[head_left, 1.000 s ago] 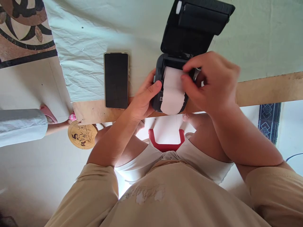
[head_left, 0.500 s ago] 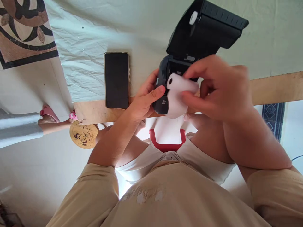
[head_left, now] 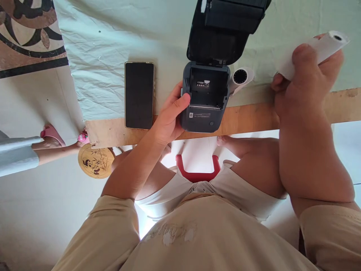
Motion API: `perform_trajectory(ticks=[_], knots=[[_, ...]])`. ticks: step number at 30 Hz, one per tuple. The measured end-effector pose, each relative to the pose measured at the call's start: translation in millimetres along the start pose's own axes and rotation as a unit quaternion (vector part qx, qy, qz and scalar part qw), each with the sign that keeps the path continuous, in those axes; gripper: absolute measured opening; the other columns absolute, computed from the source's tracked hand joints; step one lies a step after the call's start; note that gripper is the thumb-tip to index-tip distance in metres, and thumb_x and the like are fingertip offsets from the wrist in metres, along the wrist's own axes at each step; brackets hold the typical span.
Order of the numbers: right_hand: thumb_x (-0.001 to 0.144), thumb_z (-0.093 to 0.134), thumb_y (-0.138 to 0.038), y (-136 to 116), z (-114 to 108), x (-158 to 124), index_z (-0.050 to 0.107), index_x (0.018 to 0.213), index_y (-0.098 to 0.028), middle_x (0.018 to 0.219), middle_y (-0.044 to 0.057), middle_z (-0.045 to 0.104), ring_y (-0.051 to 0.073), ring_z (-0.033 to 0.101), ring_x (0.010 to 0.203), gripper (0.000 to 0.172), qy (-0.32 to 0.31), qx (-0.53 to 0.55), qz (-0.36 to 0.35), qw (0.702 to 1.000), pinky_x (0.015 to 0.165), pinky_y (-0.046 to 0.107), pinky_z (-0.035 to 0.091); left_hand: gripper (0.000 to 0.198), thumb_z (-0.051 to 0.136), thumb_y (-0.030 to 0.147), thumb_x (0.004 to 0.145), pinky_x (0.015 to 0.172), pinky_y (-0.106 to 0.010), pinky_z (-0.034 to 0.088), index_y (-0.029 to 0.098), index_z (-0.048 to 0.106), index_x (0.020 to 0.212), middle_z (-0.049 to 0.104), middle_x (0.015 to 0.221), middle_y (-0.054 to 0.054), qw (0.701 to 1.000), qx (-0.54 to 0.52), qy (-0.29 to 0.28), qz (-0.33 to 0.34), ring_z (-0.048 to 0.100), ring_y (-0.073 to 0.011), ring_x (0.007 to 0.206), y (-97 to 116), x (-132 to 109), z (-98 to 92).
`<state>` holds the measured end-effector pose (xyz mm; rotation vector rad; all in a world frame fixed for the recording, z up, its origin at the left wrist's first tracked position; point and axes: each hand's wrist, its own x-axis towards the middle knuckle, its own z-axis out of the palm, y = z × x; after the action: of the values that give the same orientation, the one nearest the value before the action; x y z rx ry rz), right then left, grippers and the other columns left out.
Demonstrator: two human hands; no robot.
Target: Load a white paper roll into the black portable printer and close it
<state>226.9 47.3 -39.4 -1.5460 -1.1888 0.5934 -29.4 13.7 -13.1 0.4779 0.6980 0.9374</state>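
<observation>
**Open printer, paper roll held off to the right**

The small dark grey label printer (head_left: 204,113) sits at the bare wooden table edge (head_left: 248,116), its black hinged lid (head_left: 222,34) thrown back. Its empty bay carries a label with white characters, and its front a strip of print, both too small to read.

The left hand (head_left: 169,120) grips the printer's left side, with the thumb pressed on the upper corner and the fingers hidden behind the housing. The right hand (head_left: 304,82) is raised well to the right, thumb and fingers closed around a white paper roll (head_left: 329,40). The hand covers most of that roll, so only its cored end shows.

A second white roll (head_left: 239,78) lies just beside the printer's right wall, partly hidden by it. A black smartphone (head_left: 139,95) lies face up, screen dark, on the pale green cloth (head_left: 113,45).
</observation>
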Motion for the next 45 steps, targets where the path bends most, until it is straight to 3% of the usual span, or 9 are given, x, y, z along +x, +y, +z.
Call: perform_trajectory(ticks=[3,7,14,19,24,28,34,42,45], knots=[[0.067,0.053,-0.033,0,-5,-4,0.035,0.075,-0.024,0.066,-0.002,0.036,0.010,0.032,0.052,0.021,0.036,-0.053,-0.092,0.994,0.050,0.029,0.029,0.019,0.049,0.025,0.087,0.084,-0.025,0.056,0.024,0.063,0.100,0.069,0.090,0.001,1.000,0.022,-0.007,-0.001,0.065,-0.0167,0.108,0,1,-2.7],[0.073,0.058,-0.044,-2,-14,-5,0.045,0.072,-0.024,0.068,0.004,0.051,0.016,0.043,0.061,0.024,0.004,-0.167,-0.185,0.968,0.063,0.034,0.034,0.021,0.050,0.030,0.088,0.087,-0.029,0.056,0.027,0.064,0.103,0.070,0.094,-0.001,0.998,0.045,-0.031,0.006,0.062,-0.0207,0.114,-1,1,-5.4],[0.069,0.063,-0.028,2,-17,-8,0.055,0.104,-0.023,0.090,0.007,0.063,0.019,0.055,0.069,0.036,0.015,-0.252,-0.210,0.945,0.058,0.032,0.039,0.020,0.052,0.028,0.087,0.090,-0.029,0.056,0.023,0.064,0.102,0.071,0.092,0.001,0.999,0.035,-0.014,0.005,0.064,-0.0192,0.113,0,1,-3.8],[0.071,0.063,-0.020,-4,-15,-8,0.047,0.124,-0.025,0.112,0.007,0.067,0.024,0.064,0.089,0.056,-0.056,-0.321,-0.157,0.932,0.075,0.035,0.045,0.015,0.060,0.027,0.082,0.091,-0.028,0.055,0.024,0.064,0.096,0.071,0.096,0.001,0.999,0.008,0.040,-0.010,0.062,-0.0196,0.116,0,2,-2.8],[0.064,0.058,-0.013,-16,-16,-14,0.047,0.127,-0.023,0.118,0.010,0.062,0.029,0.060,0.106,0.065,-0.019,-0.265,-0.224,0.938,0.086,0.043,0.044,0.016,0.054,0.028,0.085,0.092,-0.028,0.055,0.023,0.064,0.097,0.071,0.093,0.000,1.000,0.030,0.001,0.003,0.063,-0.0188,0.115,0,1,-3.7],[0.063,0.050,-0.015,-35,-9,-32,0.055,0.115,-0.024,0.101,0.009,0.059,0.026,0.060,0.090,0.053,0.014,-0.163,-0.319,0.933,0.073,0.040,0.045,0.020,0.048,0.028,0.089,0.093,-0.031,0.054,0.024,0.063,0.101,0.070,0.094,0.000,0.999,0.044,-0.025,0.007,0.062,-0.0187,0.115,1,0,-4.4],[0.077,0.055,-0.019,-45,19,-48,0.040,0.131,-0.026,0.130,0.012,0.049,0.027,0.048,0.123,0.057,-0.176,-0.213,-0.280,0.919,0.100,0.044,0.045,0.019,0.048,0.030,0.089,0.098,-0.029,0.051,0.028,0.064,0.101,0.071,0.094,0.003,0.997,0.054,-0.048,0.024,0.058,-0.0176,0.120,-1,2,-8.8],[0.085,0.055,-0.028,-32,30,-41,0.059,0.112,-0.025,0.100,0.009,0.047,0.024,0.054,0.097,0.027,-0.162,-0.218,-0.203,0.941,0.091,0.047,0.047,0.021,0.057,0.038,0.086,0.096,-0.028,0.054,0.023,0.063,0.098,0.069,0.088,0.004,0.997,0.057,-0.044,0.034,0.062,-0.0169,0.117,-4,5,-12.2],[0.084,0.057,-0.027,-32,29,-41,0.056,0.115,-0.029,0.097,0.006,0.053,0.021,0.055,0.093,0.031,-0.157,-0.189,-0.198,0.949,0.088,0.043,0.048,0.022,0.058,0.040,0.084,0.094,-0.028,0.055,0.025,0.063,0.100,0.069,0.092,0.004,0.996,0.061,-0.050,0.033,0.062,-0.0173,0.117,-4,4,-12.7]])
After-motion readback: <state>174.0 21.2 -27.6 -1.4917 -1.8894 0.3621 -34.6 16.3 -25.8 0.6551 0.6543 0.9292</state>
